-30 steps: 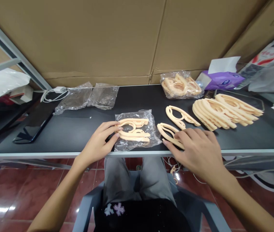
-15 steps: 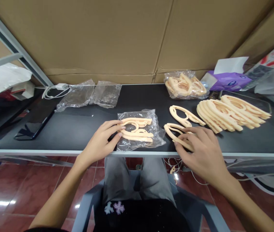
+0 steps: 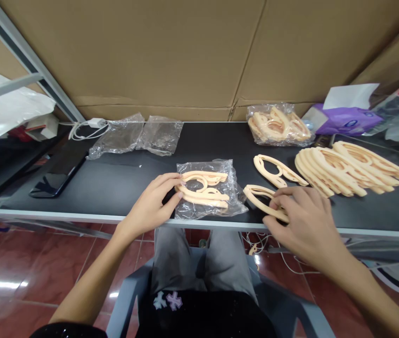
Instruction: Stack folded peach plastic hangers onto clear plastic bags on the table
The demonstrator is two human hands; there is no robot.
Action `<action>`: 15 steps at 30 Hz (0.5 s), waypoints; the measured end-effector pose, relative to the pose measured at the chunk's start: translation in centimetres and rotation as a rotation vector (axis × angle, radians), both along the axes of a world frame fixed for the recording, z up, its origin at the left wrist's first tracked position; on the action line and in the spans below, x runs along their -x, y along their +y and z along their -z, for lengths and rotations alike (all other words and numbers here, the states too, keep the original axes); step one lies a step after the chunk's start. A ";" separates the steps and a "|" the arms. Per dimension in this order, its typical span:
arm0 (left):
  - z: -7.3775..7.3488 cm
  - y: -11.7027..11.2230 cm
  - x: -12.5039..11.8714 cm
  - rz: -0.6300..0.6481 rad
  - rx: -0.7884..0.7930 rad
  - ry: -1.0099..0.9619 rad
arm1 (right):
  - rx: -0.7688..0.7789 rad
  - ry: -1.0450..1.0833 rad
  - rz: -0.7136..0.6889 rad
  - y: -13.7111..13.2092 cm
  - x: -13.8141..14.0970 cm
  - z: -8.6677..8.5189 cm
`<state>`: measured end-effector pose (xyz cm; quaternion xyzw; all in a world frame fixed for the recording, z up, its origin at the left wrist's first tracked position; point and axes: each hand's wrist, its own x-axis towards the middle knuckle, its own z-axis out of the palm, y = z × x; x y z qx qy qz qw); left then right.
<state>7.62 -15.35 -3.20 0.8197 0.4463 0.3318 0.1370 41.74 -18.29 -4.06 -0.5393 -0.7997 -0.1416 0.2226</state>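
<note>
A cream folding clothes hanger (image 3: 206, 203) lies on a clear plastic bag (image 3: 238, 188) near the table's front edge; whether it is inside the bag is hard to tell. My left hand (image 3: 157, 199) pinches its left end between thumb and fingers. Further right, my right hand (image 3: 301, 216) is closed around the right end of another folding hanger (image 3: 261, 202), whose left part rests on the table. Just behind it lies a loose folding hanger (image 3: 273, 178). A row of several stacked folding hangers (image 3: 340, 173) leans over to the right.
A bagged bundle of hangers (image 3: 279, 126) and a purple tissue pack (image 3: 343, 119) stand at the back right. Two clear bags (image 3: 160, 134), a white cable (image 3: 88, 129) and a black phone (image 3: 58, 171) lie left. A cardboard wall (image 3: 150, 56) closes off the back.
The view has shifted slightly, moving things right in the picture. My right hand has closed further over the hanger's right end. My left hand keeps its pinch.
</note>
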 end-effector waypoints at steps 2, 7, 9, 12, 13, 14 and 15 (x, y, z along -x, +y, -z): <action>0.0 0.0 0.0 -0.003 0.002 0.004 | -0.016 -0.066 0.015 0.4 -0.3 -0.6; 0.0 0.0 -0.1 -0.005 0.012 0.012 | -0.001 -0.105 0.068 0.5 -0.4 -0.9; -0.1 0.0 0.0 -0.010 0.016 0.021 | 0.024 -0.059 0.088 0.3 -0.3 -0.7; -0.1 0.0 0.0 -0.017 0.019 0.032 | 0.096 0.038 0.060 0.0 -0.4 -0.6; -0.1 0.0 0.0 -0.018 0.018 0.034 | 0.128 0.078 0.040 -0.2 -0.5 -0.7; -0.1 0.0 0.0 -0.019 0.017 0.035 | 0.163 0.122 0.015 -0.4 -0.5 -0.8; -0.1 0.0 0.0 -0.019 0.014 0.035 | 0.191 0.168 -0.013 -0.6 -0.6 -0.9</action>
